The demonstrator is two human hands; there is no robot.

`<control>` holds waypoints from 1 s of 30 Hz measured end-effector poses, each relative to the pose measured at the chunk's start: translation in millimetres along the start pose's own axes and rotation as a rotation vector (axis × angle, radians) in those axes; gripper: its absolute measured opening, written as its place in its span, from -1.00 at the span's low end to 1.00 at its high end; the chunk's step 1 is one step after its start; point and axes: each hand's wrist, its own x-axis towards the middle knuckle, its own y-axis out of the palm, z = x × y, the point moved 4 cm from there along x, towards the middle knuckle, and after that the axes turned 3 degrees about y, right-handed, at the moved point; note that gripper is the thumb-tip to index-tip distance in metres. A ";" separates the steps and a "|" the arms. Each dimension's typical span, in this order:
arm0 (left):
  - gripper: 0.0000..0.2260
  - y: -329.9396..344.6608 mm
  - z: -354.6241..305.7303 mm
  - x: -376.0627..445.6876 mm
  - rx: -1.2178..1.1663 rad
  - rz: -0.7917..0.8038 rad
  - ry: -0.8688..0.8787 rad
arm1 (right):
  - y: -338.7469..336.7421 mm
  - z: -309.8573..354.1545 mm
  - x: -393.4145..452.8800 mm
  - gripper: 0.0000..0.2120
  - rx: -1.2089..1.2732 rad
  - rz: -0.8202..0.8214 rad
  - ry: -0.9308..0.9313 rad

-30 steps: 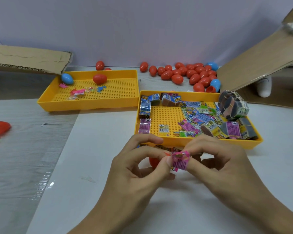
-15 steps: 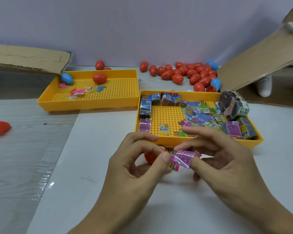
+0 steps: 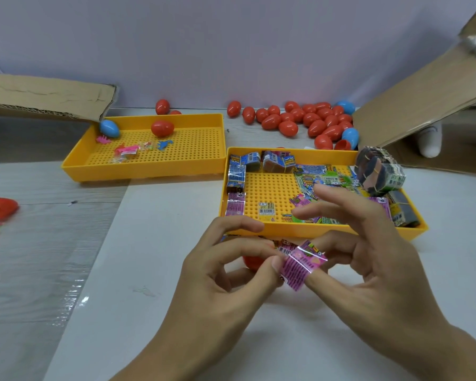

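Head camera faces forward-down, close over left hand (image 3: 217, 287) and right hand (image 3: 374, 273).

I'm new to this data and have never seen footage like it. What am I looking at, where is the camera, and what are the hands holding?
No machine here: these are a person's two bare hands, filmed by one wide-angle camera worn on the head, looking forward and down. The left hand and right hand meet over a white table, their fingers pinching a small pink wrapper between them. A red egg shows just behind the left fingers; whether it is held I cannot tell. Beyond sits a yellow tray of small printed packets; a second yellow tray, farther left, holds a blue egg, a second red egg and tiny toys. More eggs lie by the wall, between cardboard flaps.
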 end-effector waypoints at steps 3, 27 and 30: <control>-0.88 0.5 -1.0 -0.5 -0.012 0.005 -0.013 | -0.7 1.2 0.3 -0.24 0.002 0.001 0.006; -0.92 -0.3 -10.3 -3.3 -0.057 -0.115 0.120 | 3.4 -10.1 2.0 -0.78 0.280 0.033 0.405; -0.95 -0.4 -12.6 -3.6 0.000 -0.126 0.188 | 3.5 -7.7 1.4 -0.80 0.279 0.024 0.385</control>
